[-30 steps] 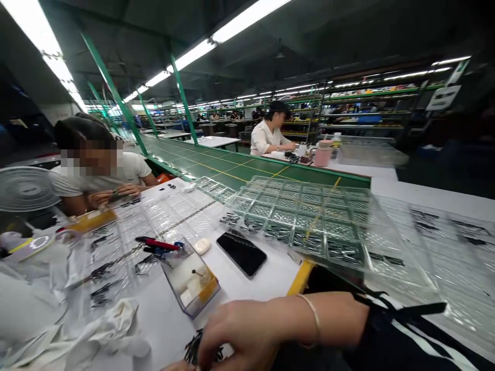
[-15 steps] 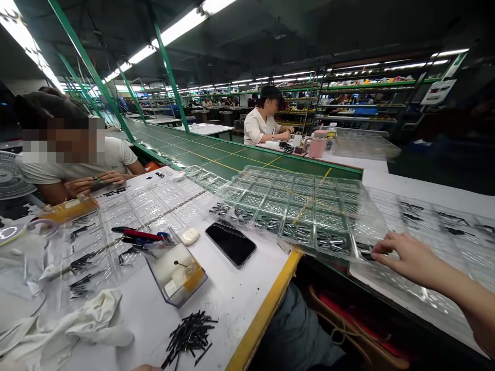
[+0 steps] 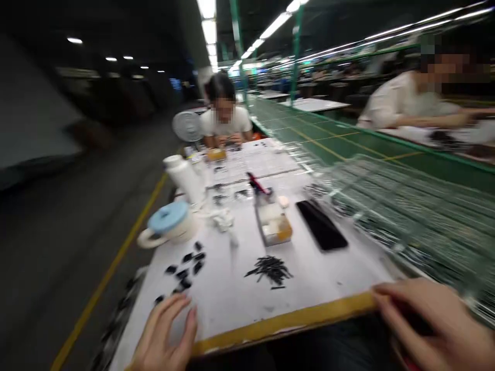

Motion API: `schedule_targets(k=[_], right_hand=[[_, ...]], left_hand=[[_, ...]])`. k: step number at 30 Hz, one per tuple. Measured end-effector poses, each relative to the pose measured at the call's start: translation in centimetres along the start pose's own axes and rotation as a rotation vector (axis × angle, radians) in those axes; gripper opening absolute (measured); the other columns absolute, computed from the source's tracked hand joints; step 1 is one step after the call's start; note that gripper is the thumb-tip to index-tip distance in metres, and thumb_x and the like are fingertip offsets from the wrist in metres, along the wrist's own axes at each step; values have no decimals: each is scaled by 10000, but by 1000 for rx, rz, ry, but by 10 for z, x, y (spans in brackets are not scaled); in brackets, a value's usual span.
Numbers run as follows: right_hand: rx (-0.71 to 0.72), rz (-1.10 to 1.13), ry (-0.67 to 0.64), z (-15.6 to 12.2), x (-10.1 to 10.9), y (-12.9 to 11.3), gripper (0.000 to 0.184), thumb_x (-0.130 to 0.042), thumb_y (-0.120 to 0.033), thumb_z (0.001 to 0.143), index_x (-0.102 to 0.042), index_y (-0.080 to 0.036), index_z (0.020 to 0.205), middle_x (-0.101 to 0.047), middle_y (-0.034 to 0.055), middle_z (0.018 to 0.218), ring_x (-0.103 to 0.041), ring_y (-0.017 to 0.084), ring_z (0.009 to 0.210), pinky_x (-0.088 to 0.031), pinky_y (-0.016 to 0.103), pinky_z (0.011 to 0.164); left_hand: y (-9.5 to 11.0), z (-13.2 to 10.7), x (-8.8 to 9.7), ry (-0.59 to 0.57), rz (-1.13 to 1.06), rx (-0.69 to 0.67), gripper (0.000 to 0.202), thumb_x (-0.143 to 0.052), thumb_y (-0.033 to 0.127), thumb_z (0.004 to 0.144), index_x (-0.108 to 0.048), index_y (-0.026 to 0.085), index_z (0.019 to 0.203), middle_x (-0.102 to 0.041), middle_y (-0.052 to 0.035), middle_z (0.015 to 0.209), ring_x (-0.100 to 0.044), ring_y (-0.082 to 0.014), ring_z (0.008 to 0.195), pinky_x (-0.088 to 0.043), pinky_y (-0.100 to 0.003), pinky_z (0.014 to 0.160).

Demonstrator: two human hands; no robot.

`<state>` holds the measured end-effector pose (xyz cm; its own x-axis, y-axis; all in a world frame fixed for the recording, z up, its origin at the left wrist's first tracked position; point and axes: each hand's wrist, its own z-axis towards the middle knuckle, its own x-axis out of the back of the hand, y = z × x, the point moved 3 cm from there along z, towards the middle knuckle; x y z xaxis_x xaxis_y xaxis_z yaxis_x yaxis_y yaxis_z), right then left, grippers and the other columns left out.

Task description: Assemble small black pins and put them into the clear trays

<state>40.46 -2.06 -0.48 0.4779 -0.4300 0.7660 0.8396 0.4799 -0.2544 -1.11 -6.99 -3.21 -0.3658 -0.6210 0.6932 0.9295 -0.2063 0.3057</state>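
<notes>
The picture is blurred by motion. My left hand (image 3: 166,330) rests at the near edge of the white worktable (image 3: 228,304), fingers apart, just below several scattered black pieces (image 3: 185,268). My right hand (image 3: 433,324) sits at the table's yellow edge strip (image 3: 286,319), with a dark object partly showing among its fingers; the blur hides whether it is held. A pile of thin black pins (image 3: 268,270) lies between my hands. A transparent ribbed tray (image 3: 410,206) hangs over the table's right side, close above my right hand.
A black phone (image 3: 320,225), a small transparent box (image 3: 274,224), a blue-lidded mug (image 3: 168,224) and a white bottle (image 3: 184,178) stand on the table. A co-worker (image 3: 224,116) sits opposite, another (image 3: 406,98) at right. A green conveyor (image 3: 309,134) runs alongside.
My view has swung left and the picture has blurred. My right hand has moved from the transparent tray to the table's near edge, and my left hand has come into view.
</notes>
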Motion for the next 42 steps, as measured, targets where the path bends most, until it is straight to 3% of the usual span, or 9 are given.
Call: schedule_targets(k=[3,7,14,18,22,30,35,38,42], right_hand=[[333,299,-224,41,-71,-77,190,-512,-291,911,-534,-240,1093,-651,37,917,-620,189,832,-486,324,725],[244,276,-501,77,-139,-129,252,-531,-356,879,-502,-154,1027,-638,91,850,-648,248,761,-517,360,647],[15,150,-548,124,-183,-143,619,-506,-375,905,-299,34,1321,-524,306,1180,-648,361,863,-478,386,611],[-44,224,-566,131,-198,-148,677,-510,-397,914,-238,3,1387,-557,240,1154,-632,289,887,-479,352,684],[-111,326,-576,138,-215,-144,391,-526,-383,928,-479,-108,1201,-593,78,956,-588,182,802,-480,333,729],[-149,812,-589,139,-181,-152,305,-513,-479,864,-473,-193,767,-541,80,942,-574,168,745,-508,316,666],[-233,1261,-722,127,-140,-130,309,-591,-455,857,-394,-227,787,-659,82,1066,-680,241,898,-581,366,711],[-412,1448,-587,123,-123,-104,236,-649,-379,843,-448,-256,841,-701,45,896,-688,226,726,-575,343,593],[-440,1269,-296,107,-114,-57,189,-416,-472,938,-497,-302,940,-519,4,609,-514,156,533,-455,280,483]], left_hand=[[-22,-5,9,-97,214,173,225,-509,267,899,-613,166,1071,-615,-120,1057,-595,-281,991,-510,-461,873],[-33,-11,17,-195,293,329,269,-546,275,870,-635,170,1101,-613,-116,1082,-557,-298,1037,-498,-471,909],[-27,-3,9,-329,181,397,292,-525,216,878,-610,203,1157,-612,-98,1124,-514,-287,1113,-434,-469,999],[-32,9,9,-375,70,465,140,-569,193,839,-644,212,956,-637,-54,1008,-533,-275,1056,-447,-456,960],[-32,11,10,-376,-56,572,124,-578,180,816,-614,203,933,-612,-55,985,-551,-268,1015,-473,-436,900],[-30,15,9,-298,-412,678,54,-569,180,837,-613,184,867,-583,-39,899,-567,-193,885,-476,-359,856],[-5,45,-12,-352,-868,727,120,-641,250,791,-564,162,820,-579,-26,883,-658,-165,813,-567,-331,790],[26,68,-42,-491,-1127,750,153,-655,245,784,-566,144,856,-644,-39,799,-705,-177,755,-599,-307,701],[53,77,-88,-543,-1284,835,245,-687,255,768,-545,162,944,-644,-15,775,-721,-161,726,-579,-242,647]])
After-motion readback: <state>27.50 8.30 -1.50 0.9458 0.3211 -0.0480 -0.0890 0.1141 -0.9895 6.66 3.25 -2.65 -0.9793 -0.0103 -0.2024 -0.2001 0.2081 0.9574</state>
